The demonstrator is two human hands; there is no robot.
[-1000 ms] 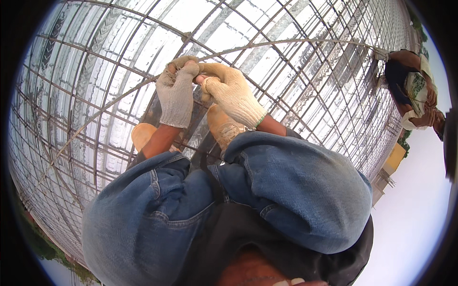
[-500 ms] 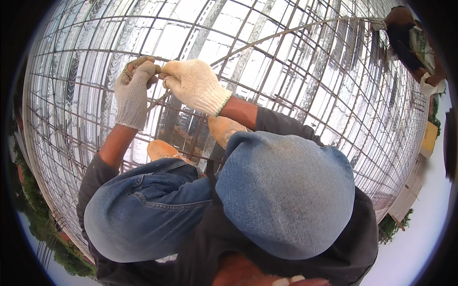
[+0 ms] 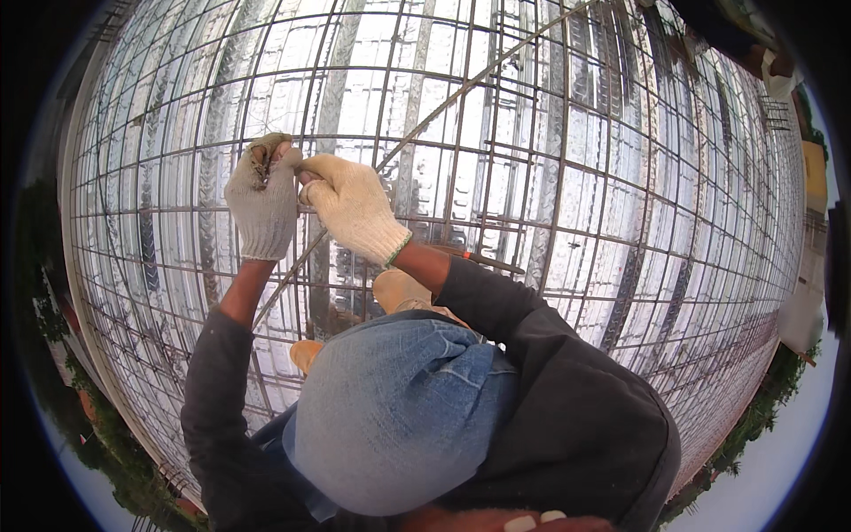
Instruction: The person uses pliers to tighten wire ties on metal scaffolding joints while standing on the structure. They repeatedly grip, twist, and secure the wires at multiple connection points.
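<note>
Both of my hands wear pale knit work gloves and meet fingertip to fingertip above a grid of steel reinforcing bars [image 3: 505, 146]. My left hand [image 3: 266, 202] is closed in a pinch, its glove dirty at the fingers. Against it my right hand [image 3: 353, 202] also pinches, thumb and forefinger pressed together. Whatever they hold between them is too small to make out. A diagonal bar [image 3: 434, 113] runs over the grid and passes beneath my hands. Just beyond my right wrist lies a thin dark tool with an orange band [image 3: 468, 255]; its kind is unclear.
Shiny ribbed metal decking [image 3: 425, 182] spreads under the bars. My orange-tan boots [image 3: 401, 291] stand on it below my bent knee [image 3: 399, 417]. At the upper right another person's arm [image 3: 740, 40] reaches in. Greenery [image 3: 753, 421] borders the deck.
The view has shifted, so my hands sit lower in it and the other person nearer the corner. The banded tool has come into sight. Both hands stay pinched together.
</note>
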